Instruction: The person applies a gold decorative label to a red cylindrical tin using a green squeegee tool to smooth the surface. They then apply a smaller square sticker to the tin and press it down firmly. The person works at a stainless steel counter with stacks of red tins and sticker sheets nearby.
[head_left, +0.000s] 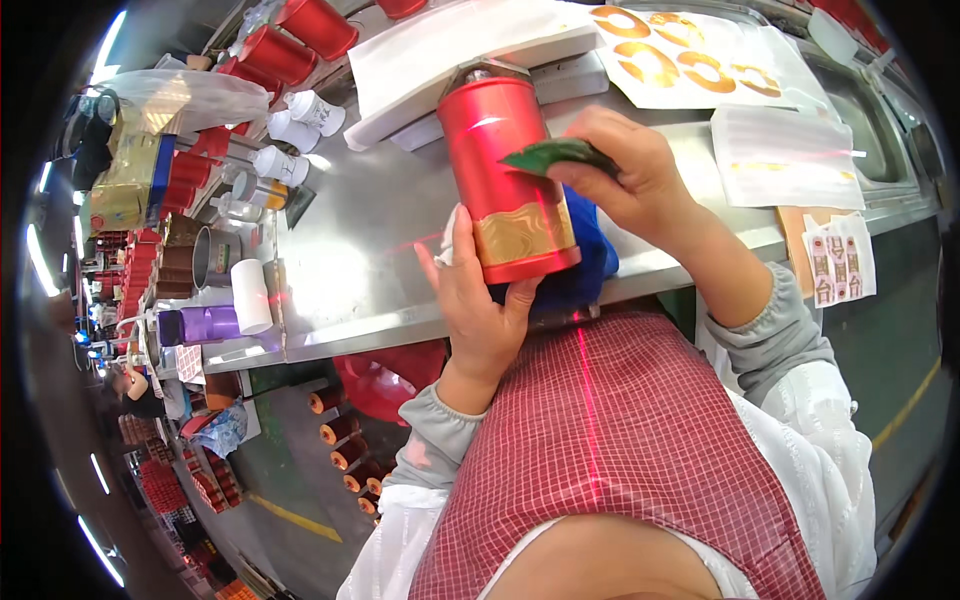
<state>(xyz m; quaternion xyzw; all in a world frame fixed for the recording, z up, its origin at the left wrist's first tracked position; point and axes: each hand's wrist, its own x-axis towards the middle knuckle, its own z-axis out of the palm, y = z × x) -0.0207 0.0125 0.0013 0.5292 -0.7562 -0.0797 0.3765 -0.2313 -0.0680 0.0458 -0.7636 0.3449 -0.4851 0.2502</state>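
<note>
A shiny red metal canister [497, 130] with a patterned gold band [522, 233] round its lower part is tilted over the bench in front of me. My left hand [480, 305] is closed round its lower end, with the thumb and fingers at the rim. My right hand [632, 180] pinches a dark green flat piece, like a scraper [560, 155]. The green piece's tip lies at the red wall above the gold band, though I cannot tell whether it touches. A metal fixture [486, 72] shows at the canister's far end. Blue cloth [598, 255] lies behind the canister.
On the steel bench [345, 250], white sheets with gold decals [690, 60] lie at the far right, before a sink [865, 130]. White cups [315, 112], a paper roll [251, 297] and a purple bottle [208, 323] stand left. Red canisters [278, 55] fill the back left.
</note>
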